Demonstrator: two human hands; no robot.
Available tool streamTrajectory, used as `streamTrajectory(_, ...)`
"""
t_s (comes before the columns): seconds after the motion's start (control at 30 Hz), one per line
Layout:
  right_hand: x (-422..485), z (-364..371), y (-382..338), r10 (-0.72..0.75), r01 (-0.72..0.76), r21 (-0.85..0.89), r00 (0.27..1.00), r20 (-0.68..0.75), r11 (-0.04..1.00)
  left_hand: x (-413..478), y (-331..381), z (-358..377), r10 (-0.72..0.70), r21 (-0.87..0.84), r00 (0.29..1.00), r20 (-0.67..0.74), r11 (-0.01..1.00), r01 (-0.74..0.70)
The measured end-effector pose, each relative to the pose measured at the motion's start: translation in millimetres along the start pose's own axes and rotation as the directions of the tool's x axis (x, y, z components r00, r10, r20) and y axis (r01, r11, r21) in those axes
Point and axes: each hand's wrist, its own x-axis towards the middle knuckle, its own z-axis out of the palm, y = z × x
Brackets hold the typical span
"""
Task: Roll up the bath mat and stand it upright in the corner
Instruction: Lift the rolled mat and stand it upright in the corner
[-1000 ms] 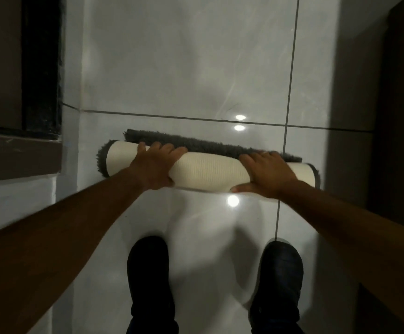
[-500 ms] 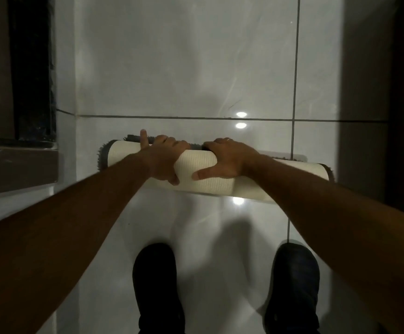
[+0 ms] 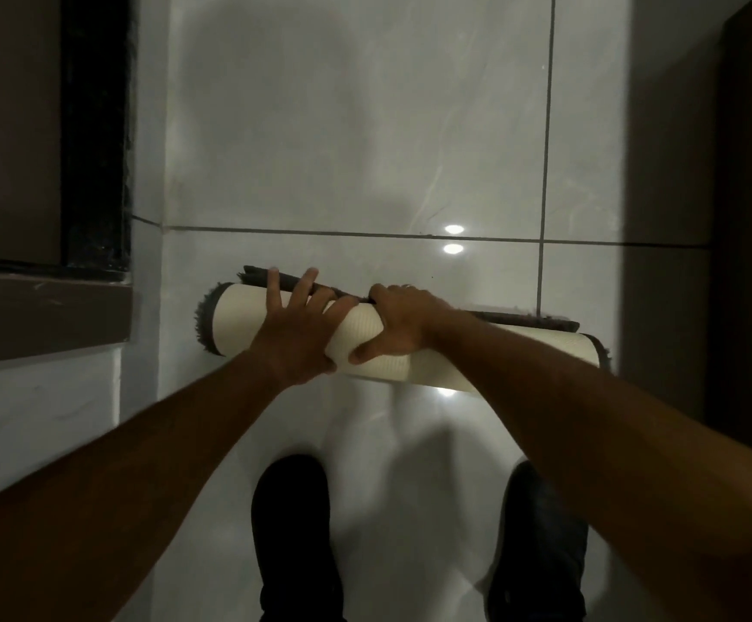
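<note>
The bath mat (image 3: 239, 323) lies rolled into a cream tube across the glossy floor, its dark grey pile showing at both ends and along the far edge. My left hand (image 3: 295, 332) lies on top of the roll left of its middle, fingers spread and reaching over the far dark edge. My right hand (image 3: 398, 323) grips the roll at its middle, thumb on the near side and fingers curled over the top. The right forearm hides part of the roll's right half.
Pale glossy floor tiles (image 3: 365, 127) with dark grout lines stretch beyond the roll. A dark door frame and low ledge (image 3: 46, 307) stand at the left, a dark wall or door (image 3: 751, 217) at the right. My two dark shoes (image 3: 293, 531) stand just behind the roll.
My right hand slid from the roll's right part to its middle, next to the left hand. The left hand's fingers opened and spread over the far edge. Less dark pile shows beyond the roll.
</note>
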Motion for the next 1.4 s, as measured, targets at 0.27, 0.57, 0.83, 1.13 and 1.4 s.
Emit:
streamTrajectory(0.27, -67.2, -58.0, 19.7, 0.052, 0.026, 0.313, 0.97, -0.238, 0.949, -30.2, 43.3, -57.7, -0.776, -0.931, 0.621, -0.111, 0.301, 0.209)
streamTrajectory(0.57, -173.3, -244.4, -5.2, 0.062, 0.181, 0.648, 0.941, -0.334, 0.74, 24.7, 66.0, -290.5, -0.364, -0.963, 0.922, 0.131, -0.267, 0.031)
streamTrajectory(0.83, -230.3, -475.1, -75.0, -0.03, 0.422, 0.605, 0.835, -0.549, 0.675, 47.6, -14.6, -507.1, -0.27, -0.996, 0.962, -0.048, -0.055, -0.065)
streamTrajectory(1.13, -136.8, -695.2, -129.0, -0.01, 0.49, 0.593, 0.776, -0.631, 0.639, 156.3, -149.5, -678.9, -0.39, -0.952, 0.913, -0.123, -0.213, -0.219)
streamTrajectory(1.4, -24.0, -864.5, -132.3, -0.073, 0.484, 0.551, 0.792, -0.606, 0.679, 285.7, -249.6, -782.2, -0.412, -0.981, 0.902, -0.131, -0.08, -0.179)
